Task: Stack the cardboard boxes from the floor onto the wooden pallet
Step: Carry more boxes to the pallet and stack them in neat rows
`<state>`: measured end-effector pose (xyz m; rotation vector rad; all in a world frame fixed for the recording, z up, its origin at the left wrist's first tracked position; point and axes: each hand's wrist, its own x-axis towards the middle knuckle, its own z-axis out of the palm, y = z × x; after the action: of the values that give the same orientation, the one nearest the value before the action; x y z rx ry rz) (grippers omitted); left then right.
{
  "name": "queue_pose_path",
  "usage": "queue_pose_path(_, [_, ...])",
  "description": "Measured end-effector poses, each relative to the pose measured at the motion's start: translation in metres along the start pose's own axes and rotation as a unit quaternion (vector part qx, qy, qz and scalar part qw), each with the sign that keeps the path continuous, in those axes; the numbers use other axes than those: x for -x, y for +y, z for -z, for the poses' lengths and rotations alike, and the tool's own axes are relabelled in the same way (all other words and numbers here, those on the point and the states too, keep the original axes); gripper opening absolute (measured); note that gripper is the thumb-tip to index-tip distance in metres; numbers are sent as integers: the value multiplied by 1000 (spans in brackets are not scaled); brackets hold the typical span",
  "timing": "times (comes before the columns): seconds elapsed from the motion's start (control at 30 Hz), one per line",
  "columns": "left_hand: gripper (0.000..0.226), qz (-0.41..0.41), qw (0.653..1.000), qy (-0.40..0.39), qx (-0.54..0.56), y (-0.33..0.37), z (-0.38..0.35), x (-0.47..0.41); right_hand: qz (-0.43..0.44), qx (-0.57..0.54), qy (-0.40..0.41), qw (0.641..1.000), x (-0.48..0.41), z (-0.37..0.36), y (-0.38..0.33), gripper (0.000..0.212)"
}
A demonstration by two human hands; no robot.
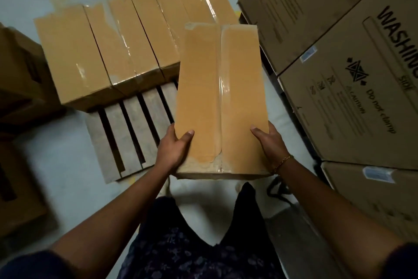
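I hold a long, taped cardboard box (220, 97) in the air in front of me, above the right part of the wooden pallet (126, 134). My left hand (175, 148) grips its near left corner, thumb on top. My right hand (270, 145) grips the near right corner in the same way. Several similar taped boxes (108, 45) stand side by side in a row on the far part of the pallet. The pallet's near slats are bare.
Large printed washing-machine cartons (352, 70) are stacked close on the right. More brown cartons (18, 88) stand at the left edge. Pale floor (63, 165) lies between me and the pallet. A dark cord (277, 190) lies on the floor by the right cartons.
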<state>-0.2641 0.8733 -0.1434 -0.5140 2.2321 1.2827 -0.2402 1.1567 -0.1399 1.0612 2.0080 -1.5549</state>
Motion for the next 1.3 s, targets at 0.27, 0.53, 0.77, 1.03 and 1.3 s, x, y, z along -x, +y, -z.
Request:
queue_pose_path(0.27, [66,72,994,25,77,10,-148,-48,1,54,-68,996,-150,88,28,64])
queue_pose_path(0.53, [63,108,985,6,134,-22,-251,-147,3,98,-84,992,-281,109,73,69])
queue_pose_path(0.77, [66,109,985,-35,130,-66,-322,-221,18,117,-86,989,-389,114,131,84])
queue_pose_path(1.03, [68,91,990,-73,79,-95,-380,-265,46,137,-73,987,-457,129,172,66])
queue_pose_path(1.3, [72,94,991,-75,51,-105,-413,-279,43,130,-88,987,-494,137,182,61])
